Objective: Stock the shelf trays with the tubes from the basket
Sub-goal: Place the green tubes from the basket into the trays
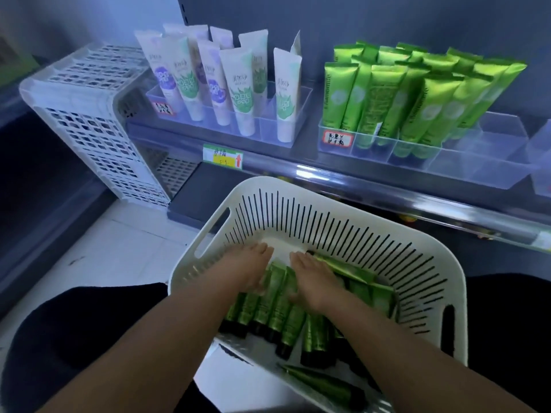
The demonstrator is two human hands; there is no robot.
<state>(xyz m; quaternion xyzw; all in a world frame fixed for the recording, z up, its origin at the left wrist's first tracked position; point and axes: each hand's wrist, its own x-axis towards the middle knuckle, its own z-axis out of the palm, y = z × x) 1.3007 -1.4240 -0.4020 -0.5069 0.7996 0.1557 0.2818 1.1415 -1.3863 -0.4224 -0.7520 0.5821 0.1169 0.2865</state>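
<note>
While both flat, empty hands, left (252, 271) and right (313, 283), press the tubes (277, 311) in the basket (417, 263), these lie lengthwise toward the tray (477, 162) ahead.

white slotted basket (351, 222) in the foreground, green black-capped tubes (277, 311) lying flat in a heap inside. clear shelf trays (483, 156) above: right tray packed with upright green tubes (387, 99), its right compartments bare; left tray (286, 114) holds white tubes (238, 84) upright.

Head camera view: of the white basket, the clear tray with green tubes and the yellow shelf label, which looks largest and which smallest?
1. White basket, though it sits nearest the camera.
2. Clear tray holding the green tubes.
3. Yellow shelf label, plainly smallest.
</note>
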